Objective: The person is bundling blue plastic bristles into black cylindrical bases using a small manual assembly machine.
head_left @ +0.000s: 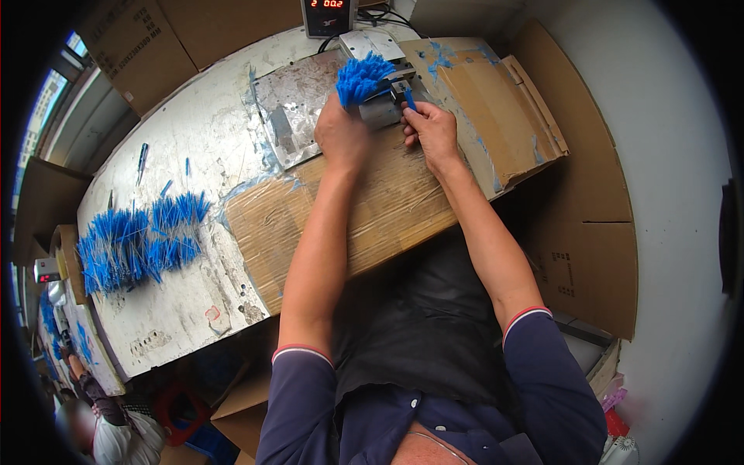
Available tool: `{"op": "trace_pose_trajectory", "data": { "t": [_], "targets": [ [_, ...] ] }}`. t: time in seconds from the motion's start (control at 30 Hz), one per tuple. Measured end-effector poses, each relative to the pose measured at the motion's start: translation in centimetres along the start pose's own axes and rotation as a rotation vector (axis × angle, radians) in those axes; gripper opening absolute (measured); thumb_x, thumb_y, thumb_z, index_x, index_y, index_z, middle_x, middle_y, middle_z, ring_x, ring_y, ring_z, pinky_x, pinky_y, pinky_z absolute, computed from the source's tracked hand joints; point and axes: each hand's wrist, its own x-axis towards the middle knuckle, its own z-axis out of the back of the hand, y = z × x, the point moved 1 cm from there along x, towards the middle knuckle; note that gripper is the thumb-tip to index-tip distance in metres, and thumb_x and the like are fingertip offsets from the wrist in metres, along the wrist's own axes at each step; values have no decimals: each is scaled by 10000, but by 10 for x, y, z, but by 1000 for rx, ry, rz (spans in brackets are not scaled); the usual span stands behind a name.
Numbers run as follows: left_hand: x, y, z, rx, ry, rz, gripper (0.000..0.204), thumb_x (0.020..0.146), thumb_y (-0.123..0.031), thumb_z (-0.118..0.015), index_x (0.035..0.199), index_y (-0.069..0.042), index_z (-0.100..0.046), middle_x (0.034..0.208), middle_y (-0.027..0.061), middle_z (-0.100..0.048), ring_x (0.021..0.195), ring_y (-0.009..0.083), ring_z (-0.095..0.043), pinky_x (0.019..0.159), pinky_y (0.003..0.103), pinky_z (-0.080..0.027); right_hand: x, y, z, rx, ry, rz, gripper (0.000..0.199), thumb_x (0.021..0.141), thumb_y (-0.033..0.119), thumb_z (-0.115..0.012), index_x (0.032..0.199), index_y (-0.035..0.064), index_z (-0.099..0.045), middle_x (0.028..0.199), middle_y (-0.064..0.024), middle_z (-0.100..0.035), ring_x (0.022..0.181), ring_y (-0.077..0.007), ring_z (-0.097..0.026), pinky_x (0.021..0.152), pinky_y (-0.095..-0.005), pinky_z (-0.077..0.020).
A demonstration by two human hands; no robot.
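My left hand point(341, 136), somewhat blurred, is closed around the lower end of a bundle of thin blue strips point(363, 77) that fans out above it. The thumb and fingers of my right hand point(431, 133) pinch a blue strip point(410, 98) just in front of a small black block point(399, 91) on a metal fixture. Whether the strip's far end is inside the block, I cannot tell. A grey metal plate point(291, 116) lies under and left of the fixture. To the left on the white table point(225, 101) are heaps of similar blue strips point(139, 242).
A device with a red digital display point(329, 17) stands at the back, cables beside it. Taped cardboard point(279, 225) covers the front edge, more cardboard point(504, 116) the right. A pen-like tool point(142, 163) lies at left. Another person point(128, 434) works at the lower left.
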Motion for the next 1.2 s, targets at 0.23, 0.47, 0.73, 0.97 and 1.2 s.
{"op": "trace_pose_trajectory", "data": {
  "t": [0.23, 0.47, 0.73, 0.97, 1.2],
  "targets": [
    [0, 4, -1, 38, 19, -67, 76, 916, -105, -614, 959, -49, -639, 887, 180, -674, 852, 416, -654, 742, 510, -498, -7, 7, -2, -10, -23, 9, 126, 939, 74, -700, 969, -26, -629, 779, -76, -679, 564, -91, -602, 454, -221, -493],
    [0, 9, -6, 80, 39, -108, 35, 863, -64, -617, 881, -36, -627, 861, 177, -662, 821, 408, -645, 728, 513, -491, -6, 5, 3, -108, -83, 45, 150, 887, 28, -746, 942, -6, -611, 728, -42, -642, 548, -75, -582, 456, -207, -493],
    [-2, 10, -8, 137, 32, -127, 57, 834, -32, -606, 886, -42, -625, 857, 177, -650, 821, 398, -641, 729, 506, -490, -10, 7, 5, 14, 16, -2, 131, 886, 16, -722, 986, -35, -653, 762, -44, -647, 602, -73, -593, 470, -203, -492],
    [2, 9, -4, -245, -120, 18, 159, 944, -154, -688, 1065, -53, -712, 884, 140, -741, 779, 289, -711, 702, 400, -513, -11, 7, -5, 27, 11, -18, 131, 879, 54, -747, 963, -21, -680, 752, -25, -649, 587, -74, -590, 463, -215, -491],
    [-3, 7, -3, -501, 114, 251, 147, 938, -178, -722, 983, -40, -744, 837, 64, -753, 796, 145, -684, 717, 342, -516, -13, 4, -32, 70, 79, -55, 122, 875, 64, -758, 945, -9, -690, 749, -13, -651, 586, -78, -596, 454, -218, -486]
  ]
}}
